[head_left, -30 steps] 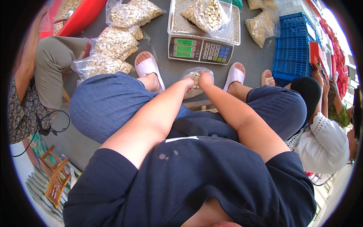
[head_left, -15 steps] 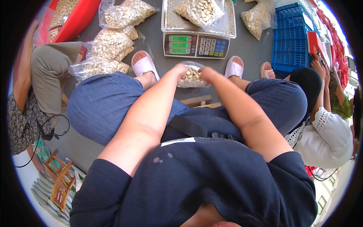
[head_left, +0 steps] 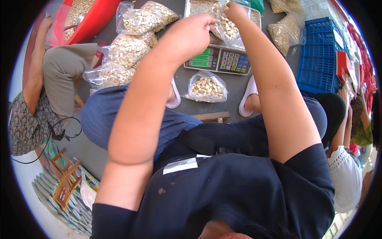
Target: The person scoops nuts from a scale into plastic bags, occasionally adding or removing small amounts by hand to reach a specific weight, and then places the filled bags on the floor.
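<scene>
My right hand (head_left: 235,12) is closed on the upper part of a clear plastic bag of pale, flat beans (head_left: 229,29) on the electronic scale (head_left: 216,62). My left hand (head_left: 195,35) is raised just left of that bag, fingers curled toward it; whether they grip anything I cannot make out. A smaller open-looking bag of beans (head_left: 206,89) sits on the grey floor between my feet, below the scale, with neither hand on it.
Filled bags (head_left: 129,51) are piled left of the scale, others (head_left: 278,34) at right. A red tub of beans (head_left: 92,22) is upper left. A blue crate (head_left: 316,55) stands right. Co-workers sit at left (head_left: 57,73) and right (head_left: 342,179). A wooden stool (head_left: 65,187) is lower left.
Both my hands have left the small bag between my feet and moved up to the bag on the scale; my right hand has taken hold of that bag.
</scene>
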Demonstrator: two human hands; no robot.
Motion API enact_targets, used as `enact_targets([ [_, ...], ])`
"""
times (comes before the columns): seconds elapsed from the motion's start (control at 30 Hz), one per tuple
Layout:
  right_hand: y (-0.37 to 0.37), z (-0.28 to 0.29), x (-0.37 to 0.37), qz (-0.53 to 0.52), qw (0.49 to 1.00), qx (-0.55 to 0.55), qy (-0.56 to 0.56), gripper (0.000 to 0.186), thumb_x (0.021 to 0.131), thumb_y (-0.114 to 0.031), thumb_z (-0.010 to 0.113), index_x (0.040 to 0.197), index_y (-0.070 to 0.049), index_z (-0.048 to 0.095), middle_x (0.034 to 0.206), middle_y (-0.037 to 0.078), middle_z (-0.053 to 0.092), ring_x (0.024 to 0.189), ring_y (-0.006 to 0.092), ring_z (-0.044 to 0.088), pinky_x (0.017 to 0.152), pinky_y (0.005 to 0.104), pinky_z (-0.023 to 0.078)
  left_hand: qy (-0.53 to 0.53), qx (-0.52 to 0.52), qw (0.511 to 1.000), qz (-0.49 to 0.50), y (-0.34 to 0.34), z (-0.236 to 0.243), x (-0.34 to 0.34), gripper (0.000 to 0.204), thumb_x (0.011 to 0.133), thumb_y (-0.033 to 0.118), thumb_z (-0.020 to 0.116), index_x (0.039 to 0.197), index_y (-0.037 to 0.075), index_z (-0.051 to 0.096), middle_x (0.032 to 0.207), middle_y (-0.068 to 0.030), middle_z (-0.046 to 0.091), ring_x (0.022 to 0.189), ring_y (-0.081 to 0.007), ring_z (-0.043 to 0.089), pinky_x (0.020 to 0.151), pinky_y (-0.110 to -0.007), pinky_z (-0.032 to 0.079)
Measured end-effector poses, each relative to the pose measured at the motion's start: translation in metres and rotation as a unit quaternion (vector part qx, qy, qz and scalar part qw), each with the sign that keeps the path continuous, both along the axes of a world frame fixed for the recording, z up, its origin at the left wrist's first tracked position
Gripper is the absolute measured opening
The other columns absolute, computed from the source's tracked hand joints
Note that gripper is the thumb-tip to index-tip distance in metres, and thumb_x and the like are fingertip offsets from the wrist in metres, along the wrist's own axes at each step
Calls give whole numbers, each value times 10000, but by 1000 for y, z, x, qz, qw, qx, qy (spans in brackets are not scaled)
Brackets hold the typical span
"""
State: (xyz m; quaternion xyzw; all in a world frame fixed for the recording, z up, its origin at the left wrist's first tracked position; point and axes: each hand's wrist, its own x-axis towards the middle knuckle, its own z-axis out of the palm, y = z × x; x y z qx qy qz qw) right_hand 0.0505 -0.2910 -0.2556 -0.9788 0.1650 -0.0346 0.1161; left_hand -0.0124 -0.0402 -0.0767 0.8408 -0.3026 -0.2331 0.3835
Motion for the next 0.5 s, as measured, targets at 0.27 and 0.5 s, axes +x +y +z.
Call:
enact_targets([
  [0.27,68,3,-35,-72,994,62,60,351,719,-248,539,995,-43,471,1081,167,477,913,338,513,754,403,423,-131,136,976,-113,74,61,19,234,809,103,418,1001,17,520,917,-168,556,864,-286,530,761,-323,410],
  [0.5,40,19,-32,-65,992,106,-32,248,715,-267,522,899,-112,580,842,144,592,798,278,560,707,349,429,-166,165,964,-127,48,51,54,212,814,182,426,895,32,551,813,-155,578,775,-285,553,692,-339,432],
])
